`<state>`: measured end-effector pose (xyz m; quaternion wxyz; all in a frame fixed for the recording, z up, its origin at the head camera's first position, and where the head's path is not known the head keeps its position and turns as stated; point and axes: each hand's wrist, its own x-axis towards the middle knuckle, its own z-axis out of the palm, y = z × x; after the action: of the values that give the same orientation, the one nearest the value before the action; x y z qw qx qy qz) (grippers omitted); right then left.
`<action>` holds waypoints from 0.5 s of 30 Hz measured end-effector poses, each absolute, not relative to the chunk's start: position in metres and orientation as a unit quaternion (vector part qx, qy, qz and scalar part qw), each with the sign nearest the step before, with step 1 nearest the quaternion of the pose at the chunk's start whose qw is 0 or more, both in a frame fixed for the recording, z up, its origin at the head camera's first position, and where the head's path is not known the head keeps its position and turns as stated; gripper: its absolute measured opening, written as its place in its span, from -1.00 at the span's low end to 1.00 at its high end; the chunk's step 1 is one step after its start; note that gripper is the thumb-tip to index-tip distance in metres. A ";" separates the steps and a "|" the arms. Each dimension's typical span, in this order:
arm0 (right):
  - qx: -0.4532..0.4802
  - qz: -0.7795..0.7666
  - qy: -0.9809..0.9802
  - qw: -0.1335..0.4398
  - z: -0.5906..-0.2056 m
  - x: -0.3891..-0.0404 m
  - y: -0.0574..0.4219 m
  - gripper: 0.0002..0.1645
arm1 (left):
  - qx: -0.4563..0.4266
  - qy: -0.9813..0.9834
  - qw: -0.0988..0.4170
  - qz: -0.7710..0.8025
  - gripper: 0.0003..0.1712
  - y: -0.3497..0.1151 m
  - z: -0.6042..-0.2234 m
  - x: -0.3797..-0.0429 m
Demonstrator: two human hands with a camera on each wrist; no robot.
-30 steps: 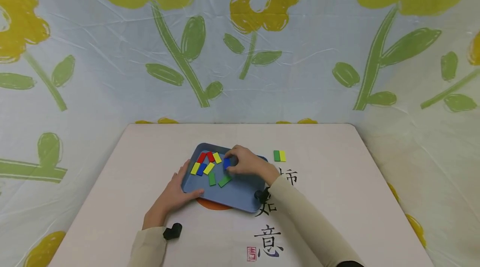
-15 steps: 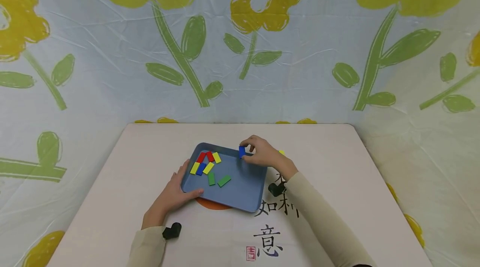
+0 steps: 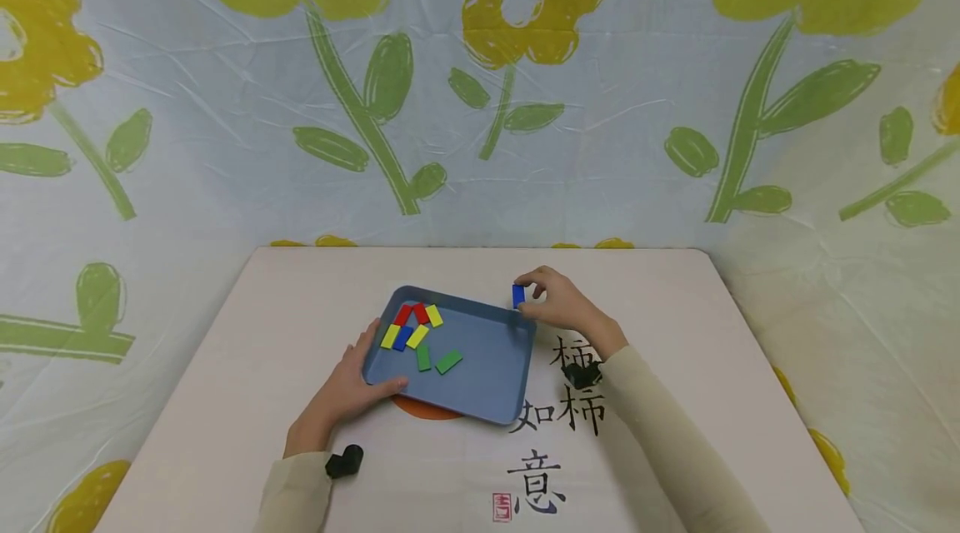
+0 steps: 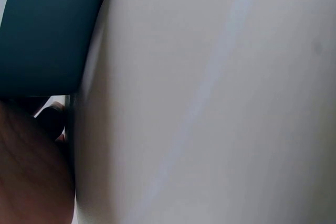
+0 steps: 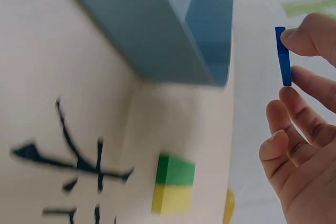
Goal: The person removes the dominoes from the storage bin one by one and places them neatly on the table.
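Note:
In the head view my right hand [image 3: 567, 310] pinches a small blue block [image 3: 518, 296] between thumb and fingertip, above the tray's back right corner. The right wrist view shows the same blue block [image 5: 283, 56] held edge-on, the other fingers loosely bent. My left hand [image 3: 347, 387] rests at the front left corner of the blue-grey tray [image 3: 487, 371], fingers extended along its left side and thumb on the front rim. Several flat blocks lie in the tray: red [image 3: 402, 315], yellow [image 3: 417, 336], blue [image 3: 403, 339] and green [image 3: 449, 362].
On the table, right of the tray, a green block [image 5: 176, 169] and a yellow block [image 5: 172, 199] touch side by side; my right hand hides them in the head view. Black brush characters [image 3: 536, 483] mark the tabletop [image 3: 675, 433]. A flower-printed cloth [image 3: 600, 166] surrounds the table.
My right hand has lifted the blue block from among the others and carried it rightward to the tray's back right corner. My left hand and the tray have stayed put.

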<state>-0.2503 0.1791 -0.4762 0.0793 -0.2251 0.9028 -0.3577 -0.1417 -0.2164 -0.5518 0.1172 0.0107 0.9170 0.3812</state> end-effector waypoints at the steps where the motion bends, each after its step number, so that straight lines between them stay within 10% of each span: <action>1: -0.223 -0.361 0.902 0.078 -0.477 -0.250 0.184 -0.44 | 0.011 0.917 0.117 0.381 0.39 -0.216 -0.552 -0.142; 15: -0.156 -0.366 0.915 0.066 -0.496 -0.248 0.239 -0.41 | 0.011 0.919 0.119 0.376 0.39 -0.216 -0.552 -0.141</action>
<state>-0.2484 0.2386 -0.4960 0.0664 -0.1561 0.9148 -0.3665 -0.1411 -0.2161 -0.5518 0.1188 0.0112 0.9187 0.3764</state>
